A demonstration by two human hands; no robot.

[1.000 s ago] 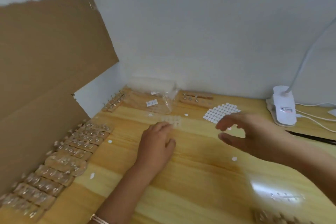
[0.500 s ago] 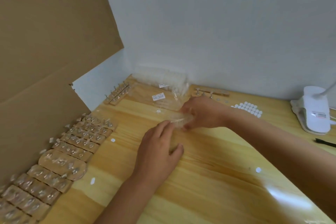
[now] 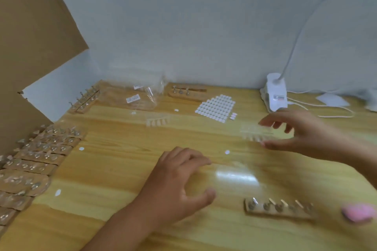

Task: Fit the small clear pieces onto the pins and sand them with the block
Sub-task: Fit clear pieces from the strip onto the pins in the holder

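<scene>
My right hand (image 3: 306, 136) holds a strip of small clear pieces (image 3: 256, 133) between thumb and fingers, above the table at the right. A second clear strip (image 3: 157, 121) lies on the table further back. My left hand (image 3: 179, 181) rests on the wooden table (image 3: 114, 169) with loosely curled fingers and holds nothing. In front of the right hand lies a wooden strip with metal pins (image 3: 279, 208); its pins look bare. The pink sanding block (image 3: 357, 212) sits just right of that strip, blurred.
Rows of pin strips carrying clear pieces (image 3: 40, 153) line the left edge beside a cardboard sheet (image 3: 30, 47). At the back are more pin strips (image 3: 187, 92), plastic bags (image 3: 140, 96), a sheet of white dots (image 3: 216, 107) and a white lamp base (image 3: 275, 93) with cables.
My right hand has taken a clear strip from the back middle and carried it right. The left hand drew back toward me. The view dropped, showing the near pin strip and pink block.
</scene>
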